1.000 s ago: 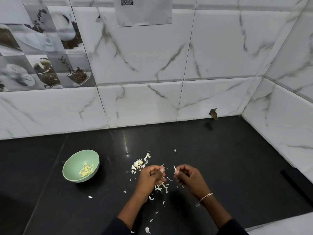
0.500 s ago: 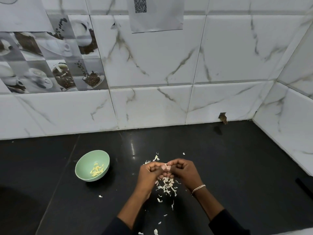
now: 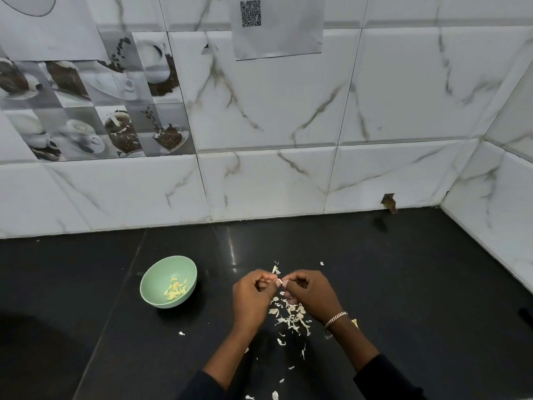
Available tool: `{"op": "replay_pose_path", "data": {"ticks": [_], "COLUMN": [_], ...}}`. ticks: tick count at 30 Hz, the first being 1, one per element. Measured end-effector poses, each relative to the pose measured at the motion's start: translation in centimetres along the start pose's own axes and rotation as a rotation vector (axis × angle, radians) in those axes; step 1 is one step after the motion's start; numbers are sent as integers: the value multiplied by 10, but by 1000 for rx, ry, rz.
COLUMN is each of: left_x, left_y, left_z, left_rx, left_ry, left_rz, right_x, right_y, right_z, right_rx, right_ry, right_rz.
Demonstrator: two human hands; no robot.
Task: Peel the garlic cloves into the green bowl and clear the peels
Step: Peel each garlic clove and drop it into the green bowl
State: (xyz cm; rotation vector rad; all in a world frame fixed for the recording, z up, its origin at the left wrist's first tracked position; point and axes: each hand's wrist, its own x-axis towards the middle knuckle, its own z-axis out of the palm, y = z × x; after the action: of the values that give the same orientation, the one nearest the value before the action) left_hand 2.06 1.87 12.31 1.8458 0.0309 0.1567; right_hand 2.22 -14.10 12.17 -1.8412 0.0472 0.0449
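My left hand [image 3: 252, 295] and right hand [image 3: 310, 293] are knuckle to knuckle, fingers curled in, and both sets of fingertips pinch the same small, pale pinkish garlic clove [image 3: 282, 282] right between them. A second ago the hands were apart, each with its own scrap; half a second ago they came together, and they're still locked on that clove now, a bit more of its pale skin showing at the tips.

A thin silver chain bracelet [image 3: 336, 318] sits on the right wrist. Directly beneath the hands and trailing back towards me lies the loose scatter of white papery peels [image 3: 291, 313], with a few strays just beyond the fingertips.

Off to the left of my left hand, well apart from it, stands the round matte green bowl [image 3: 155, 274], upright, with a small heap of yellowish peeled cloves [image 3: 176, 288] in its bottom; same spot as before.

All of it is on the glossy black stone countertop [image 3: 403, 284]. Beyond the hands rises the white marble-veined tile wall [image 3: 288, 111], a grey sheet of paper with a QR code [image 3: 277, 27] stuck up high.
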Motion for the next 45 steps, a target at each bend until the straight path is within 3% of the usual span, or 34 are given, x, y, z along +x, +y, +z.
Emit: {"op": "replay_pose_path", "data": {"ticks": [11,16,21,31,38,43,45], "left_x": [-1,1,2,8,5,6,6], "left_y": [-1,3,3,8,10,7,6], "left_z": [0,-3,-1,-5,-4,-5,-6], "left_rx": [41,-234,-493,-908,-928,-899,-846], "left_ry": [-62,-171,-179,-140,-140,-141,-132], "left_rz": [67,-67,-203,-467,-521,-500,-463], "right_x": [-2,-3,0,5,12,14,12], "right_y": [-6,-6,-12,7,23,24,19], "right_z": [7,1,-1,-8,-8,-10,-10], "right_rx": [-288,-114,90,-134,-486,-505,-384], "right_ry": [82,30,-8,18,-13,-30,-20], "right_rz": [-120,-103,-50,100,120,74,86]}}
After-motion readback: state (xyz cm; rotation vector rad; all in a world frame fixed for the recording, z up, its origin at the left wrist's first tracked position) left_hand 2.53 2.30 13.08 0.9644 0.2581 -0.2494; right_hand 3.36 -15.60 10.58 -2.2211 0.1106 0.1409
